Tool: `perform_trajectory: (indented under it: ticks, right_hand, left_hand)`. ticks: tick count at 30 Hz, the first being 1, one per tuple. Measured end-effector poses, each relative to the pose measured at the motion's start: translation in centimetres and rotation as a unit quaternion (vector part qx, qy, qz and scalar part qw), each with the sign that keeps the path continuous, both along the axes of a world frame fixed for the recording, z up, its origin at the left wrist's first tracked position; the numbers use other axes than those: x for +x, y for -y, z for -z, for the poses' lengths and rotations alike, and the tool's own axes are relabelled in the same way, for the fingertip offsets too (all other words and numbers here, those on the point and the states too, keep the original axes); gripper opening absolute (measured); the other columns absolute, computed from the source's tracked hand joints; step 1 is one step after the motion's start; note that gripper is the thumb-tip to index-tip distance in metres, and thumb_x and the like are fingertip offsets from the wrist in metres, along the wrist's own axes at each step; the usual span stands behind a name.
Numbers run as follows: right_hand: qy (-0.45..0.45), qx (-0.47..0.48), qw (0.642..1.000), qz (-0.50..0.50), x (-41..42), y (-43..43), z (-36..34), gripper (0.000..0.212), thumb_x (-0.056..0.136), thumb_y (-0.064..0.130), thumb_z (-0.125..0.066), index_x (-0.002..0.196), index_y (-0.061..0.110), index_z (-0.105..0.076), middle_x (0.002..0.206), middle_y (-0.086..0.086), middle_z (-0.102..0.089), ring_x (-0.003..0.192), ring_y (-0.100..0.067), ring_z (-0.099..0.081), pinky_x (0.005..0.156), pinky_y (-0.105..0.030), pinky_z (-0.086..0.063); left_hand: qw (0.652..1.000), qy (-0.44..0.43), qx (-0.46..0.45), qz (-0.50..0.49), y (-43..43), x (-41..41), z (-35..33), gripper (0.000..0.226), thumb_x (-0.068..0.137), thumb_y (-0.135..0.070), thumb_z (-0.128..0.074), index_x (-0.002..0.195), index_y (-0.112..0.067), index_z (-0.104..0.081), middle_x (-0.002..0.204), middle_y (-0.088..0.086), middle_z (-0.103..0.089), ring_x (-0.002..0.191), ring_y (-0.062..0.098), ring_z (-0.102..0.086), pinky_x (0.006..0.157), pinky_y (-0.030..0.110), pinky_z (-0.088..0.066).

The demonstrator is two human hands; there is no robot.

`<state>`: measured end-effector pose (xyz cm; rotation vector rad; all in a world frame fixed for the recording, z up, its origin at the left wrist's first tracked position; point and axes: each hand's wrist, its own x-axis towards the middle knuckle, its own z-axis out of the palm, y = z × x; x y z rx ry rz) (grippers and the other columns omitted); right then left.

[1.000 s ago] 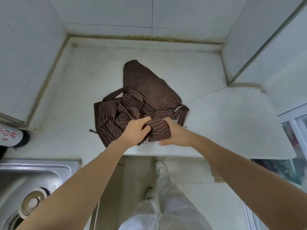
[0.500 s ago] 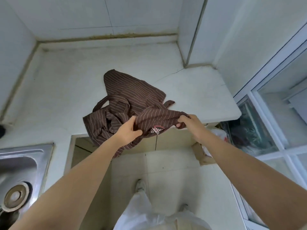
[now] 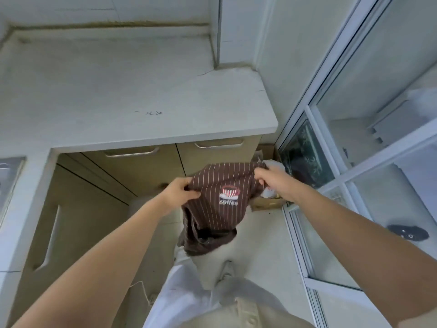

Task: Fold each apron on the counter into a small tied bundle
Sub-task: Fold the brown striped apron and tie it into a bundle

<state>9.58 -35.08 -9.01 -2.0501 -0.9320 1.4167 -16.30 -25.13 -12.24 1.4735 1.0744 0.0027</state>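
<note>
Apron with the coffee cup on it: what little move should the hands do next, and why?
Probably shake it open. The left hand and right hand pinch the apron by its top edge in mid-air, off the counter, and its lower part hangs bunched, so it likely needs flattening before folding.

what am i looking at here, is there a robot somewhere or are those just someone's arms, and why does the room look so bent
No robot here: these are a person's own bare arms. The view comes from a wide-angle camera worn on the head, looking forward and down, which is why the walls curve. The left hand and the right hand each pinch the top edge of a brown striped apron, with its coffee-cup logo facing the camera. It hangs in the air in front of the cabinet fronts, off the pale counter. A corner of a steel sink shows at the far left, and glass panels at the right.
</note>
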Motion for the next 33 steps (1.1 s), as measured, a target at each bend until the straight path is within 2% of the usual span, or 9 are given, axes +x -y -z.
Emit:
perform_trajectory:
  ticks: [5, 10, 16, 20, 24, 26, 29, 31, 33]
  right_hand:
    - [-0.054, 0.172, 0.977, 0.112, 0.1, -1.6, -3.5, 0.005, 0.084, 0.013, -0.055, 0.079, 0.014, -0.057, 0.077, -0.005, -0.057, 0.074, -0.016, -0.058, 0.074, -0.032, -0.043]
    - [-0.059, 0.187, 0.974, 0.118, 0.1, -3.1, -4.9, 0.015, 0.093, 0.013, -0.052, 0.103, 0.006, -0.061, 0.094, -0.012, -0.067, 0.082, -0.02, -0.065, 0.073, -0.031, -0.052]
    - [0.017, 0.096, 0.992, 0.075, 1.2, -1.9, -2.5, 0.025, 0.097, 0.023, -0.058, 0.109, 0.004, -0.068, 0.105, -0.015, -0.072, 0.103, -0.032, -0.066, 0.099, -0.046, -0.047]
    - [0.08, 0.179, 0.973, 0.121, 1.7, -2.0, -2.9, 0.022, 0.095, 0.021, -0.062, 0.112, 0.008, -0.07, 0.108, -0.008, -0.071, 0.101, -0.026, -0.066, 0.097, -0.045, -0.051]
    - [0.128, 0.359, 0.91, 0.162, 0.7, -3.5, -5.2, 0.018, 0.098, 0.021, -0.058, 0.107, 0.012, -0.071, 0.098, -0.001, -0.07, 0.093, -0.017, -0.065, 0.085, -0.029, -0.053]
    - [0.158, 0.373, 0.906, 0.124, -0.5, -3.3, -4.7, 0.018, 0.098, 0.021, -0.058, 0.105, 0.012, -0.071, 0.096, 0.002, -0.07, 0.091, -0.013, -0.065, 0.082, -0.025, -0.051]
    - [0.184, 0.126, 0.962, -0.16, -1.3, -1.2, -1.5, 0.021, 0.096, 0.025, -0.061, 0.099, 0.006, -0.069, 0.094, -0.005, -0.069, 0.089, -0.019, -0.064, 0.08, -0.032, -0.05]
    - [0.126, -0.165, 0.911, -0.355, -1.9, 1.1, 0.5, 0.019, 0.094, 0.026, -0.063, 0.102, 0.009, -0.067, 0.101, -0.005, -0.069, 0.096, -0.019, -0.065, 0.086, -0.031, -0.051]
    - [0.069, -0.255, 0.893, -0.363, -2.0, 2.7, 1.7, 0.013, 0.094, 0.023, -0.064, 0.101, 0.012, -0.068, 0.106, -0.005, -0.069, 0.099, -0.019, -0.066, 0.092, -0.033, -0.053]
  left_hand:
    - [0.963, 0.129, 0.005, -0.237, -1.5, 0.1, -4.6, 0.027, 0.089, -0.018, -0.069, 0.113, -0.007, -0.066, 0.115, 0.014, -0.069, 0.107, 0.031, -0.065, 0.1, 0.04, -0.048]
    - [0.888, 0.177, -0.038, -0.422, -3.0, -0.8, -6.2, 0.036, 0.088, -0.005, -0.068, 0.122, -0.011, -0.059, 0.116, 0.008, -0.064, 0.103, 0.021, -0.064, 0.085, 0.031, -0.051]
    - [0.936, 0.003, -0.139, -0.324, -2.3, -2.4, -5.3, 0.032, 0.082, -0.005, -0.074, 0.113, -0.002, -0.067, 0.11, 0.009, -0.068, 0.094, 0.018, -0.062, 0.072, 0.026, -0.051]
    - [0.936, 0.015, 0.085, -0.341, -2.5, -1.5, -6.6, 0.025, 0.083, -0.009, -0.075, 0.108, -0.009, -0.07, 0.109, 0.003, -0.068, 0.091, 0.016, -0.062, 0.088, 0.026, -0.047]
    - [0.868, 0.092, 0.349, -0.341, -3.1, 0.2, -9.1, 0.009, 0.093, -0.015, -0.064, 0.099, -0.021, -0.064, 0.093, -0.007, -0.066, 0.083, 0.007, -0.059, 0.076, 0.021, -0.05]
    - [0.87, 0.061, 0.397, -0.285, -2.6, -0.2, -8.0, 0.008, 0.094, -0.015, -0.062, 0.1, -0.02, -0.063, 0.091, -0.008, -0.064, 0.081, 0.008, -0.058, 0.072, 0.021, -0.048]
    - [0.928, -0.199, 0.307, 0.067, -1.5, -2.9, -3.8, 0.017, 0.088, -0.017, -0.068, 0.105, -0.017, -0.07, 0.101, -0.001, -0.069, 0.09, 0.019, -0.066, 0.076, 0.028, -0.049]
    - [0.89, -0.335, 0.095, 0.293, 0.3, -5.2, -2.0, 0.031, 0.085, -0.022, -0.071, 0.116, -0.018, -0.069, 0.104, 0.002, -0.071, 0.087, 0.019, -0.071, 0.079, 0.028, -0.055]
    - [0.89, -0.347, 0.012, 0.294, 1.3, -6.8, -1.2, 0.032, 0.088, -0.022, -0.069, 0.12, -0.017, -0.067, 0.09, 0.0, -0.071, 0.074, 0.014, -0.072, 0.076, 0.024, -0.057]
